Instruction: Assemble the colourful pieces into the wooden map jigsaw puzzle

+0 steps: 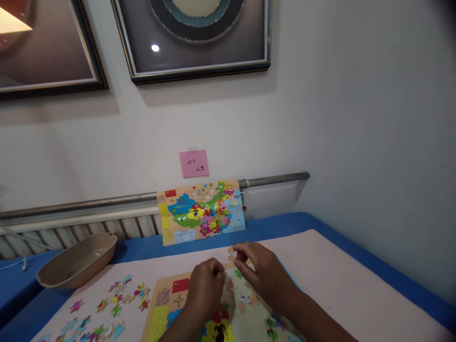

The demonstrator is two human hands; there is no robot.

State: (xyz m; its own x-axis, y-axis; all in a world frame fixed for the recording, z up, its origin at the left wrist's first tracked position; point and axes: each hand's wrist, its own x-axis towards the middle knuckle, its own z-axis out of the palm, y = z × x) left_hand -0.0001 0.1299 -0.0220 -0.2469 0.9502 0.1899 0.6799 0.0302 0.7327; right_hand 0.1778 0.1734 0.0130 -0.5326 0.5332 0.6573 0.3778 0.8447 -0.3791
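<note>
A wooden map puzzle board [167, 297] lies on the pale mat near me, partly filled with coloured pieces. My left hand [204, 289] rests on the board with its fingers curled; what it holds, if anything, is hidden. My right hand [261, 273] hovers over the board's far edge and pinches a small pale puzzle piece [232, 252] between thumb and fingers. Loose coloured pieces [114, 304] are scattered on the mat to the left of the board.
A finished reference map picture [201, 211] leans against the wall rail behind the board, under a pink sticky note [194, 163]. A beige oval bowl [76, 261] sits at the left on the blue table cover [306, 222]. Framed pictures hang above.
</note>
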